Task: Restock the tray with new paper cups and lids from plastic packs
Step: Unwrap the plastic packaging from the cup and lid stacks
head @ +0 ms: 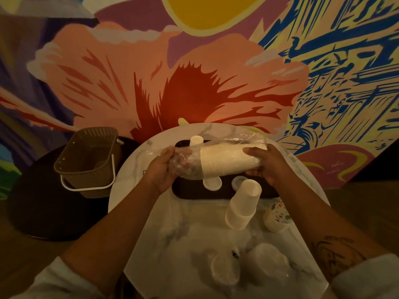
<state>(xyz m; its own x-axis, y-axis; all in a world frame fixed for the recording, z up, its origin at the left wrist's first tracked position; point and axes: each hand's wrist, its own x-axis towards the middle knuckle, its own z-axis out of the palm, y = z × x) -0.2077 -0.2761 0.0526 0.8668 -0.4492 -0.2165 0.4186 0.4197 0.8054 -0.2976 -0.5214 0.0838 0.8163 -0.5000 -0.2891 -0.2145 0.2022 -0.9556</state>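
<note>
— White paper cups (pixel 228 161) in a clear crinkled plastic pack (pixel 241 140): why level above the dark rectangular tray (pixel 185 192)?
— Right hand (pixel 262 162) clasps the stack steady; left hand (pixel 159 169) bunches the loose end, probably to strip it off.

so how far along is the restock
Early. Done: one cup and two lids sit on the tray. In hand: the left hand grips the plastic end of the cup pack, the right hand grips its cups. Left: emptying that pack, the loose cup stack and two wrapped packs near the table edge.
</note>
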